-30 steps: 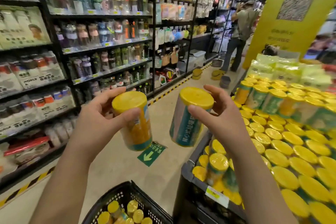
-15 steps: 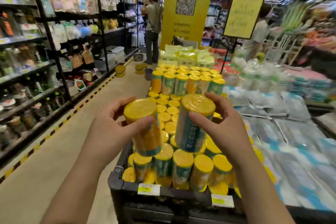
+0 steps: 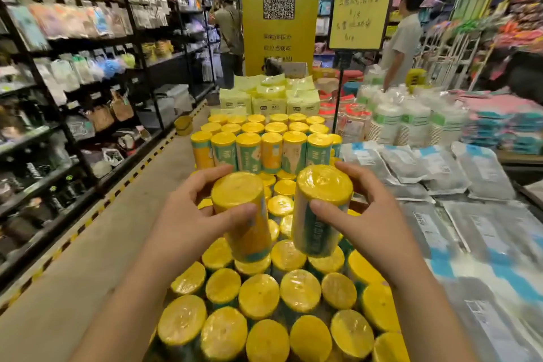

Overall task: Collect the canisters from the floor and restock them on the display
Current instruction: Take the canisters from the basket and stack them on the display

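My left hand (image 3: 188, 214) grips an orange-sided canister (image 3: 236, 189), thumb across its near side just under the yellow lid and fingers curled round the far side. I hold it above the display (image 3: 258, 297), over the middle rows of yellow lids, its top leaning towards me. My right hand (image 3: 373, 214) grips a teal-and-white canister (image 3: 323, 185) the same way, thumb on the near side below the lid and fingers wrapped behind. It is also above the display, just right of the first one, the two close but apart. Whether their bases touch the lids below I cannot tell. At the far end of the display a taller row (image 3: 249, 153) stands upright, labels facing me. Beyond the display stand pale yellow packs (image 3: 270, 97) and a yellow banner (image 3: 279, 38) with a square code. Left of the display run the floor (image 3: 88, 258) and dark shelving (image 3: 73, 67); right of the display lie flat clear-wrapped packets (image 3: 440, 173)
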`<state>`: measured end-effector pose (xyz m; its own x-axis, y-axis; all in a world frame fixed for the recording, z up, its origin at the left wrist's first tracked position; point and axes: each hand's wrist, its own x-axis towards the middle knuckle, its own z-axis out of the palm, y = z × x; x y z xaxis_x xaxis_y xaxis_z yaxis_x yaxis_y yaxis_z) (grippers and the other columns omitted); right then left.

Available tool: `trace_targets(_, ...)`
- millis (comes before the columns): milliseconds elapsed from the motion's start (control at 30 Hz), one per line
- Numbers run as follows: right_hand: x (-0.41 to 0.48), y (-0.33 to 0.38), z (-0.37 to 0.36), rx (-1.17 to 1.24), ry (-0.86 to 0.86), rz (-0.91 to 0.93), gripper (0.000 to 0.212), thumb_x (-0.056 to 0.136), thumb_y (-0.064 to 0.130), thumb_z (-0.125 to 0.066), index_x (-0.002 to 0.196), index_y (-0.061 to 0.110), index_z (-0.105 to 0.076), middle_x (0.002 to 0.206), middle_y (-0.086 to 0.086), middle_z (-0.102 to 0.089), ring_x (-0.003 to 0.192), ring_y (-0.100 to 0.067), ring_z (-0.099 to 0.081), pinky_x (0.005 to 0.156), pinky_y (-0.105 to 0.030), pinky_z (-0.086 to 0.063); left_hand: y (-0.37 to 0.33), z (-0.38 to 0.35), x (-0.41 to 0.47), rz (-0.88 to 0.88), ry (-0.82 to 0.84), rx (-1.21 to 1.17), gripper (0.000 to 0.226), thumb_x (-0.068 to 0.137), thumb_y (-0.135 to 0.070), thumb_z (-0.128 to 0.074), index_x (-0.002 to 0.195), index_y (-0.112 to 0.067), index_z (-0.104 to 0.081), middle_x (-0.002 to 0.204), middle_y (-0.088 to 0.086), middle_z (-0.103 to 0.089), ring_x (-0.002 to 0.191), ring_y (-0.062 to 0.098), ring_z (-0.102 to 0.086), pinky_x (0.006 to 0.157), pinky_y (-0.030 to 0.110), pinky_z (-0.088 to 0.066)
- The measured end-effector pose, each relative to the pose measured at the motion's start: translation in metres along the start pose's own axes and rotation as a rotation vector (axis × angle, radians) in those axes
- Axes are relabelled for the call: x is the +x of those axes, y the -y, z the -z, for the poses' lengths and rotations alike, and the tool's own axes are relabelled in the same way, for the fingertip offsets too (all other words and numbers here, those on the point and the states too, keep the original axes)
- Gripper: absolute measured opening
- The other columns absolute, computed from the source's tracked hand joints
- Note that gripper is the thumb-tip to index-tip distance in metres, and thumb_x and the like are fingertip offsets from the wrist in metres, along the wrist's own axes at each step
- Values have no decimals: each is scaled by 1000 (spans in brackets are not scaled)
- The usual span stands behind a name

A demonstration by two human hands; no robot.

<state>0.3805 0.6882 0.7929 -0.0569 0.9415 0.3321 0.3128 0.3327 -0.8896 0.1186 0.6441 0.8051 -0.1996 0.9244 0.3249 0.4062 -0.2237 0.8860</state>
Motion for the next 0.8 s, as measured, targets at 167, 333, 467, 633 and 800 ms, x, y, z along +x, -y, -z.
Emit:
trace_targets(167,37,-30,10,-16,51,-10,73,65,51,-88,131,49,-55,124,30,-59,112,12,-55,90,-18,-49,16,-34,27,58,5,-4,74,65,-40,-88,133,-38,-60,130,-17,-63,114,-3,-61,76,6,-52)
trace_targets(333,60,-42,-7,3,97,16,74,67,49,-88,132,47,-54,122,32,-59,111,15,-54,82,-10,-46,28,-46,46,76,18,13,71,68,-35,-90,133,-38,-60,131,-16,-61,117,-2,-59,79,6,-50)
trace_targets(467,71,-47,-26,16,130,23,74,67,47,-89,133,46,-55,124,30,-58,110,17,-52,77,-2,-46,38,-42,57,84,24,38,73,66,-41,-89,133,-40,-59,127,-20,-63,117,-2,-60,87,15,-55)
trace_targets(633,90,-43,-53,27,173,26,74,67,49,-88,132,48,-54,128,27,-58,112,14,-54,78,-7,-47,54,-22,75,87,26,62,70,64,-43,-90,127,-45,-62,124,-22,-64,114,-3,-61,92,23,-55)
trace_targets(800,113,-38,-96,42,193,38,77,66,47,-90,134,42,-55,124,31,-56,110,18,-53,76,-3,-47,82,9,106,124,-18,130,67,66,-45,-90,126,-43,-63,120,-24,-64,110,-7,-59,80,13,-55)
